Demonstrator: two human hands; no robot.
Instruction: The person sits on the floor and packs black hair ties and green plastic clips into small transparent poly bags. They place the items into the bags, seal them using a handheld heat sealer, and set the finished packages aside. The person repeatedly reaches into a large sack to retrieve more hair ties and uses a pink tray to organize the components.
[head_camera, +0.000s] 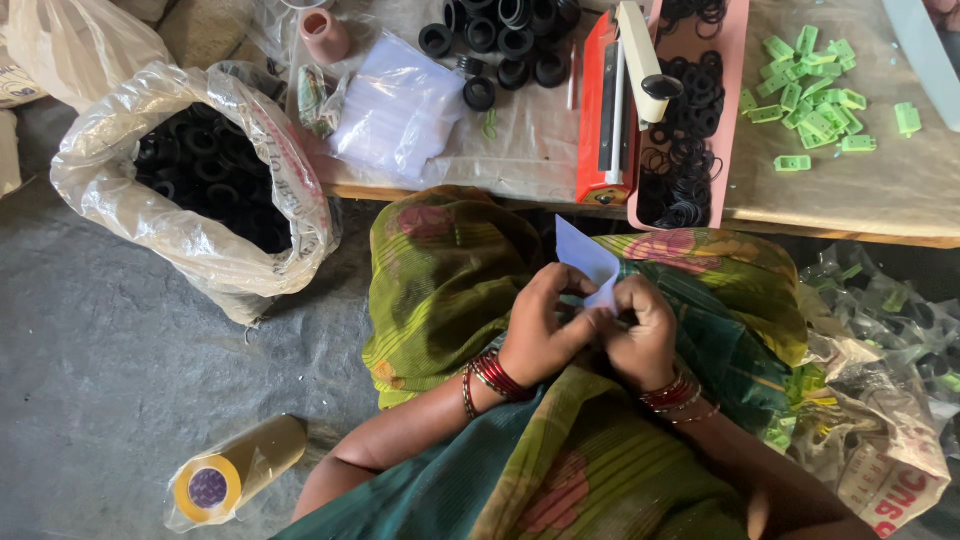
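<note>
Both hands, L (540, 330) & R (640, 335), fingers pinching small clear pouch (590, 262) over lap; stack of clear pouches (400, 105) on table (900, 190).

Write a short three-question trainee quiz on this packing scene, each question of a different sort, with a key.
1. True or false: both the left hand and the right hand grip the small clear plastic pouch over the lap.
2. Multiple choice: what fills the pink tray on the table?
A. green clips
B. thin black rubber rings
C. tape rolls
3. Fill in: the large open sack on the floor holds black ____ parts.

Key:
1. true
2. B
3. round (ring-shaped)
</note>
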